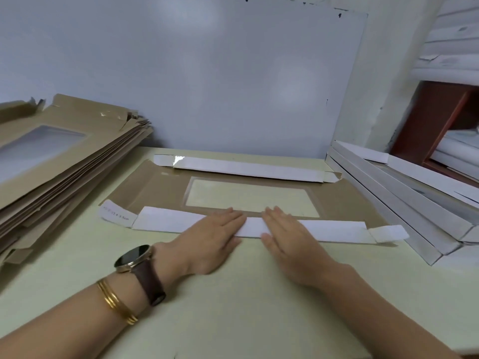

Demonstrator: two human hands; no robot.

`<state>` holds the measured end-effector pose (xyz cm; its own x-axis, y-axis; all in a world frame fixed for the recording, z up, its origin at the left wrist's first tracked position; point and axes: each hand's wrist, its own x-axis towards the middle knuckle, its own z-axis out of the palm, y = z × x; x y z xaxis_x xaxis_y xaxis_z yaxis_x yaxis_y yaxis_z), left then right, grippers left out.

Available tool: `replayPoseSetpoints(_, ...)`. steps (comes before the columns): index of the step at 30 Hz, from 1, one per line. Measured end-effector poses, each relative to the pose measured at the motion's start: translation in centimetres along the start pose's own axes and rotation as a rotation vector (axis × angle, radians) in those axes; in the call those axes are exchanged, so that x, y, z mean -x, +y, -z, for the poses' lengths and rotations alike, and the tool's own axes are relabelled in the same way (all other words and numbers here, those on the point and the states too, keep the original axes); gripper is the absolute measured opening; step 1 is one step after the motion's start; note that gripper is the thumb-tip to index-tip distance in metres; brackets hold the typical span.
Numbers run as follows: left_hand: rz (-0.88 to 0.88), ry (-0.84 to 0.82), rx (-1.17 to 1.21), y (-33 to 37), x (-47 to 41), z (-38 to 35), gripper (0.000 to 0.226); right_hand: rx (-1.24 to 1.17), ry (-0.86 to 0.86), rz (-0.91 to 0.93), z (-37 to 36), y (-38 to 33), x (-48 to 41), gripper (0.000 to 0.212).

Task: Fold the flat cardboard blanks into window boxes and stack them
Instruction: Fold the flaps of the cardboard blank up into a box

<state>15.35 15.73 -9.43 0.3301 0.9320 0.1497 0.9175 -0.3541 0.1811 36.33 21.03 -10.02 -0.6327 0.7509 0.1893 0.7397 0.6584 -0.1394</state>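
Brown cardboard lies flat in the middle of the pale green table (233,307): this is the blank (155,187) in hand, with the tabletop showing through its clear window (248,198); its far flap (246,168) is folded over onto the panel, white side up, and its near flap (324,230) is folded over the same way along the edge closest to the person; the left hand (215,234) lies palm down on the near flap just left of its middle, fingers straight and close together, pressing the fold flat and gripping nothing; the right hand (287,234) lies just right of the middle, fingers likewise straight and flat on the white strip, holding nothing; both sets of fingertips reach the flap's far edge, by the window's lower border, and a short stretch of white flap shows between the two hands; the left end tab (116,213) sticks out past the flap and carries small print too blurred to read; a watch (134,260) on a dark brown strap sits on the left wrist, with gold bangles (114,301) behind it on the forearm; a sloping pile of flat blanks (64,161), brown with a window in the top one, rests at the table's left side; a stack of folded boxes (401,203), white, lies at the right, just beside the blank's right end; a white panel (207,73) stands upright behind the blank.
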Motion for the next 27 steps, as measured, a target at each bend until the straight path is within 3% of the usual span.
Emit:
replayPoseSetpoints(5,0.061,-0.172,-0.053,0.9,-0.7,-1.2,0.060,-0.022,-0.166,-0.029,-1.3,-2.8,-0.7,0.071)
replayPoseSetpoints(11,0.154,-0.231,-0.022,0.1,0.1,-0.9,0.071,-0.026,-0.245,-0.055,-0.9,-0.4,0.1,0.079)
replayPoseSetpoints(20,0.342,-0.237,-0.031,-4.6,3.2,1.0,0.075,-0.017,-0.240,-0.271,1.4,7.7,3.9,0.094)
replayPoseSetpoints(27,0.428,-0.237,-0.036,-7.4,5.5,2.0,0.078,-0.033,-0.230,-0.398,3.0,11.3,6.3,0.092)
